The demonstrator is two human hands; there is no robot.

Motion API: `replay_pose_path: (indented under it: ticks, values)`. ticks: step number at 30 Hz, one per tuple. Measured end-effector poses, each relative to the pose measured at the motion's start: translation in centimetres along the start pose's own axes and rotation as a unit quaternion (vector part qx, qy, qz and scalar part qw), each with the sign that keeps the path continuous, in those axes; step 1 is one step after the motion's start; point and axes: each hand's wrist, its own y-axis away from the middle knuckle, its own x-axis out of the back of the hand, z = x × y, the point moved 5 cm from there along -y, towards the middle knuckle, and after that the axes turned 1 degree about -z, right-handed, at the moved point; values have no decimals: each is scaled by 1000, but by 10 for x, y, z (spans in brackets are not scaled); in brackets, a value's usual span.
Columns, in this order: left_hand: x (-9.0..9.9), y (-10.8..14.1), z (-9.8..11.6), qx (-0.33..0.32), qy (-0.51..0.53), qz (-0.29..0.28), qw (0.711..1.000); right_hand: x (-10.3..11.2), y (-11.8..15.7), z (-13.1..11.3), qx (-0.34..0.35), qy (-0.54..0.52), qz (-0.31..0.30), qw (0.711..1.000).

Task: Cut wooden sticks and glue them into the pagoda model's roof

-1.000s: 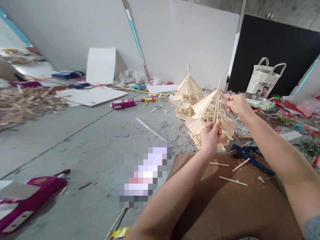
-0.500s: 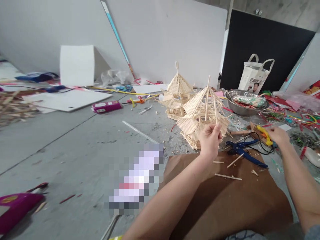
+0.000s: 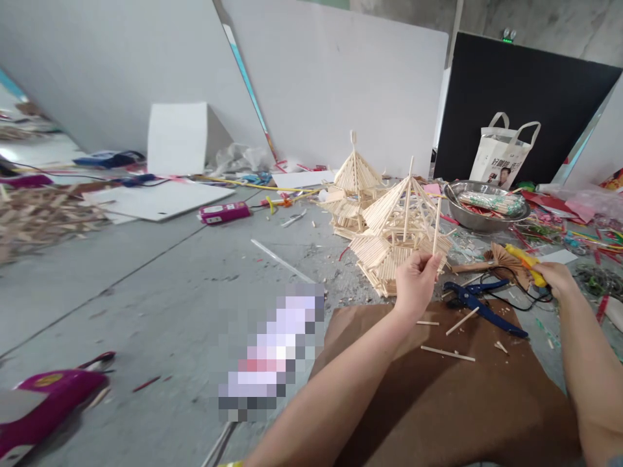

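Note:
My left hand (image 3: pixel 416 280) is closed in a pinch on a thin wooden stick (image 3: pixel 437 227), held nearly upright before the nearer stick pavilion (image 3: pixel 384 259). That pavilion has a pointed roof, slatted at the left and showing bare ribs towards the right. Whether the stick touches it I cannot tell. To the right, my right hand (image 3: pixel 559 277) grips a yellow glue gun (image 3: pixel 528 261) with its nozzle end pointing left. A second stick pavilion (image 3: pixel 357 172) with a fuller roof stands behind. Blue cutters (image 3: pixel 479 301) lie open between my hands.
Loose sticks (image 3: pixel 448 353) lie on a brown sheet (image 3: pixel 389 389) in front of me. A metal bowl (image 3: pixel 479 220) of packed sticks stands back right, near a white bag (image 3: pixel 503 159). A pixelated object (image 3: pixel 272 350) and a purple packet (image 3: pixel 224 213) are at left.
My view has shifted slightly, so the scene sits lower and further right. My left hand still pinches the stick. The glue gun in my right hand has come up a little and shows more clearly.

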Motion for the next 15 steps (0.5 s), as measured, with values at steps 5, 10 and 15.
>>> replay_pose_path:
  ticks: [5,10,15]
  values:
    - [1,0,3,-4,-52,-5,999,-1,21,-38,0,-168,-59,984]
    - [1,1,3,-43,-101,1,994,-13,71,-96,102,-383,-236,887]
    - [-1,2,5,-82,-140,-3,987,-23,129,-129,243,-348,-213,880]
